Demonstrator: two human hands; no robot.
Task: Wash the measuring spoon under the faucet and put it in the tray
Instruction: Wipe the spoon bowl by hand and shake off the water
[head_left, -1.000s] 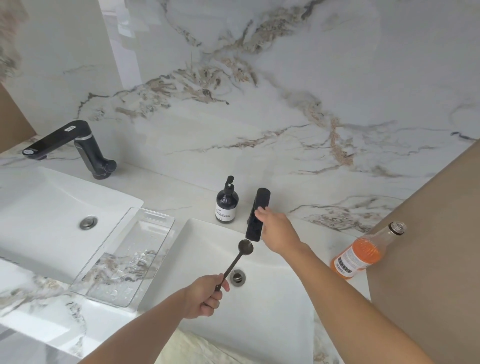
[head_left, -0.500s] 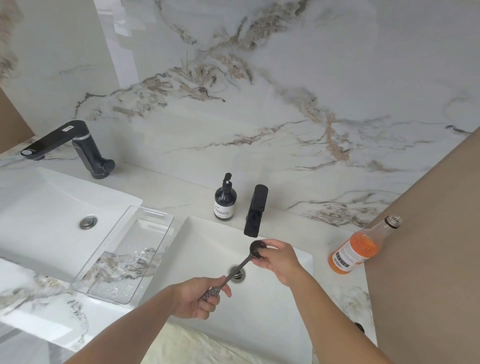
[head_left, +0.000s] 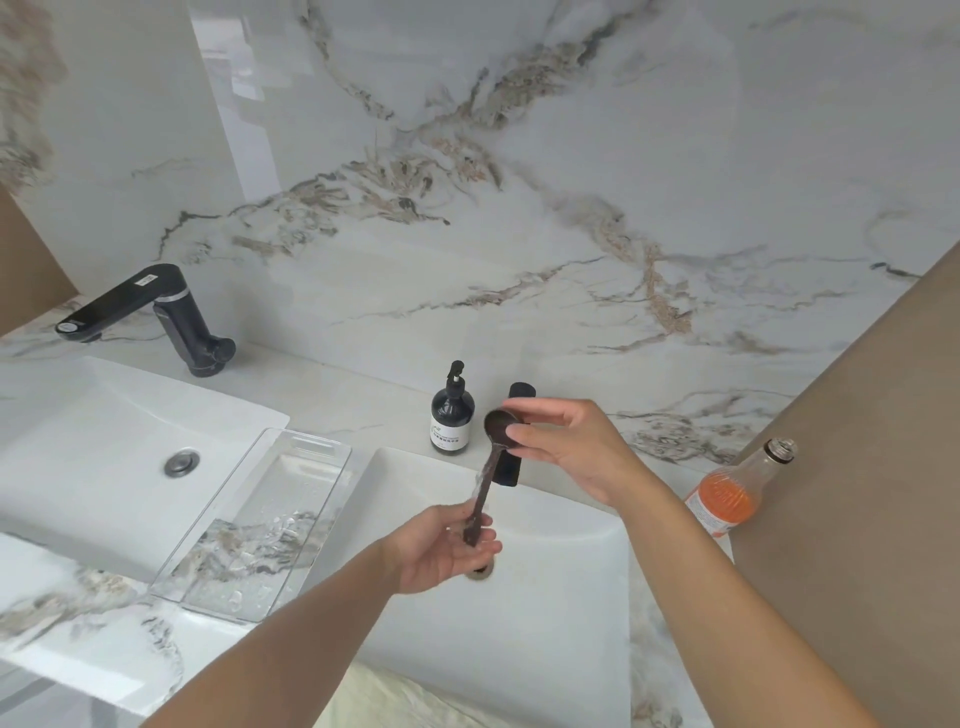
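The dark measuring spoon (head_left: 488, 475) stands nearly upright over the right sink (head_left: 566, 587), bowl up, with water running down its handle. My right hand (head_left: 566, 447) pinches the bowl with thumb and fingers, right in front of the black faucet (head_left: 511, 470), which is mostly hidden behind it. My left hand (head_left: 447, 545) holds the lower end of the handle over the drain. The clear plastic tray (head_left: 322, 452), wet with drops, lies on the counter between the two sinks, left of my hands.
A black soap pump bottle (head_left: 453, 415) stands just left of the faucet. An orange drink bottle (head_left: 727, 493) leans at the right by a brown wall. A second sink (head_left: 104, 457) with its black faucet (head_left: 156, 306) is at the far left.
The spoon has swung from slanted over the drain to nearly upright under the spout. My right hand rose with the bowl; water now runs down the handle.
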